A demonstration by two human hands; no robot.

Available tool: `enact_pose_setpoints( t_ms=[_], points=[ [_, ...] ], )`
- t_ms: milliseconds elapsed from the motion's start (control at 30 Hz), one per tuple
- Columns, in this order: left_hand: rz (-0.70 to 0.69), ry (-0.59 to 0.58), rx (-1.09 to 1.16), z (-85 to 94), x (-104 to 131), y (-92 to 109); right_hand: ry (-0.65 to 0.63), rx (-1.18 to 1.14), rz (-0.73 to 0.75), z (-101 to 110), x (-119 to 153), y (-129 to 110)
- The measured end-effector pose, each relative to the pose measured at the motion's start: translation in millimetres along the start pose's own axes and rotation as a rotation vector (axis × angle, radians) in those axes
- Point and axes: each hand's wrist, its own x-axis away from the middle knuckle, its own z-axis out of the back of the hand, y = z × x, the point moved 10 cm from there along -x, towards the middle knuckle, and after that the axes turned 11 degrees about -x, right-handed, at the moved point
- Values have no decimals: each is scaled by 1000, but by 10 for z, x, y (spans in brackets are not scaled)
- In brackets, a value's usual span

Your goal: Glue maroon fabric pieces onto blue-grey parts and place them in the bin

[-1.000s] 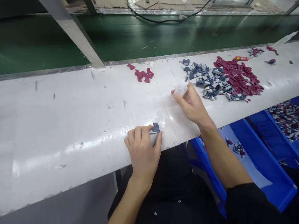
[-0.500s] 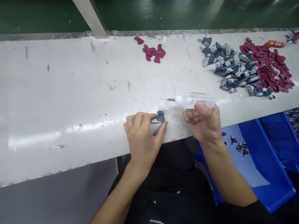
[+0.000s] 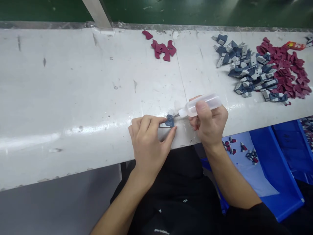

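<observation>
Near the front edge of the white worktable (image 3: 80, 91), my left hand (image 3: 150, 140) pinches a small blue-grey and white plastic part (image 3: 170, 121) between thumb and fingers, keeping it on the surface. My right hand (image 3: 209, 125) is wrapped round a clear squeeze bottle with a needle tip (image 3: 204, 103), thumb on top. The bottle tilts down to the left, and its thin needle reaches the blue-grey face of the part. Whether the tip touches it I cannot make out.
Several maroon pieces (image 3: 163, 49) lie at the back middle. On the right are a heap of blue-grey and white parts (image 3: 249, 67), a heap of maroon pieces (image 3: 290, 71) and a red-orange wrapper (image 3: 295, 45). A blue bin (image 3: 271, 163) with assembled parts stands below the table's right edge.
My right hand has moved the squeeze bottle slightly left and tilted its needle down onto the part. My left hand keeps its pinch. The view has shifted a little.
</observation>
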Motion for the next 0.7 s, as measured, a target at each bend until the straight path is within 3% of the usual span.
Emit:
enact_pose_setpoints(
  t_ms=[167,700],
  points=[
    [10,6,13,3,-2,-3,-64,56,51,-95,72,-28],
    [45,-25,26,-20,-11,-22,-59,202,82,-114,73,-71]
  ],
)
